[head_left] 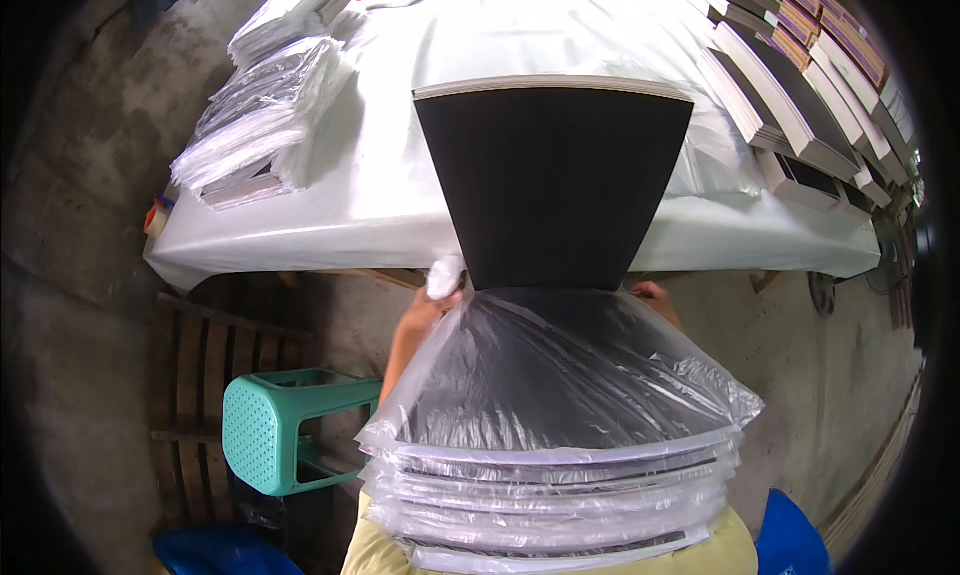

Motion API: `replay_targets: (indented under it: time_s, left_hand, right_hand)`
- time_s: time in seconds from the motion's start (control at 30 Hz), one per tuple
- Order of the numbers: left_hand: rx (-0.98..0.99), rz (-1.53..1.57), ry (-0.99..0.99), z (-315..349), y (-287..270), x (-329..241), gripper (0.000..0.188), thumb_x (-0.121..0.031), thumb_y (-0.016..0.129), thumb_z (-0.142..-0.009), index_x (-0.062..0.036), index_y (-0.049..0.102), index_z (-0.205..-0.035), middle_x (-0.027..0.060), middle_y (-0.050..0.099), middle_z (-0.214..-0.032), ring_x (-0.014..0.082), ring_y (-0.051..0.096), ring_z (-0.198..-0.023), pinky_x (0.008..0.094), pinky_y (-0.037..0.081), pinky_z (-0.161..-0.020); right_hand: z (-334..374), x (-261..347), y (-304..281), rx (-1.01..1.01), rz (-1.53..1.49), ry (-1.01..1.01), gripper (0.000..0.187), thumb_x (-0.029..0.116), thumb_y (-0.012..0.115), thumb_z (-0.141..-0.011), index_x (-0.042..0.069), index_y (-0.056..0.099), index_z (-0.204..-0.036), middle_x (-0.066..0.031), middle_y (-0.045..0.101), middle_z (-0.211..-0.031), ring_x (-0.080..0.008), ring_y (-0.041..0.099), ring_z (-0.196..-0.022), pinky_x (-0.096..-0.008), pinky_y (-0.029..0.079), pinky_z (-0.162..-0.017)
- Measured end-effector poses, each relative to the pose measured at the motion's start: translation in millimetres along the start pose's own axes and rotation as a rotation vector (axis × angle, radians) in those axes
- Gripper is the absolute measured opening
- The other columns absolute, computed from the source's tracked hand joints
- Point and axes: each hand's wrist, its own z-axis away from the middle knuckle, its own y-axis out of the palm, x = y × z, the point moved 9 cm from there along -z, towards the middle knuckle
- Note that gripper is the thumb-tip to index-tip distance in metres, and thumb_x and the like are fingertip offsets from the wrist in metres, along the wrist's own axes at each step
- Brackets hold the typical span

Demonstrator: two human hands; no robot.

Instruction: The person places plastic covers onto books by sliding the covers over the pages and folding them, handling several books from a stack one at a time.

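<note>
A stack of black boards or pads (555,175) with pale layered edges leans away from me in front of the table. Its lower end meets several similar packs in clear plastic wrap (570,375), piled against my yellow shirt. My left hand (425,310) is curled at the left side of the place where they meet, with a white covering or wad (445,277) at its fingers. At the right side my right hand (655,300) has bent fingers at the wrap's edge. Both hands appear to grip the wrapped packs; their undersides and most fingers are hidden.
A table with a white sheet (390,190) stands ahead. Plastic-wrapped packs (265,115) are piled on its left, unwrapped dark boards (790,100) on its right. A green stool (255,435) and a wooden pallet (190,365) are at the left. Blue objects (790,535) show low right.
</note>
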Motion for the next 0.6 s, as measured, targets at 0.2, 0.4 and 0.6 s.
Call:
replay_targets:
  time_s: [0.2, 0.4, 0.6]
  left_hand:
    - [0.021, -0.021, 0.37, 75.9, 16.4, -215.0, 0.084, -0.071, 0.038, -0.071, -0.0025, 0.043, -0.12, 0.0066, 0.053, -0.1, 0.0063, 0.041, -0.069, 0.019, 0.035, -0.053]
    - [-0.082, -0.125, 0.494, 74.6, 105.9, -310.6, 0.086, -0.072, 0.024, -0.074, -0.0035, 0.037, -0.124, 0.0078, 0.052, -0.103, 0.0116, 0.045, -0.082, 0.0236, 0.041, -0.066]
    - [0.157, 0.23, 0.404, 73.8, 164.2, -283.5, 0.056, -0.048, 0.047, -0.082, -0.0015, 0.045, -0.113, 0.0073, 0.054, -0.102, 0.0156, 0.053, -0.089, 0.0302, 0.044, -0.077]
  right_hand:
    - [61.1, 208.7, 3.3, 0.234, 0.14, -0.273, 0.016, 0.007, 0.063, -0.073, 0.003, 0.055, -0.087, 0.0017, 0.052, -0.075, -0.0051, 0.046, -0.067, -0.0203, 0.038, -0.059]
    - [136.0, 409.3, 172.3, 0.323, 0.408, -0.986, 0.05, 0.02, 0.076, -0.063, 0.006, 0.051, -0.104, -0.0015, 0.049, -0.082, -0.0086, 0.047, -0.074, -0.0221, 0.039, -0.064]
    - [102.1, 387.2, 196.4, 0.242, 0.198, -0.757, 0.039, 0.016, 0.071, -0.071, 0.003, 0.05, -0.1, -0.0024, 0.053, -0.082, -0.0083, 0.05, -0.076, -0.0222, 0.041, -0.069]
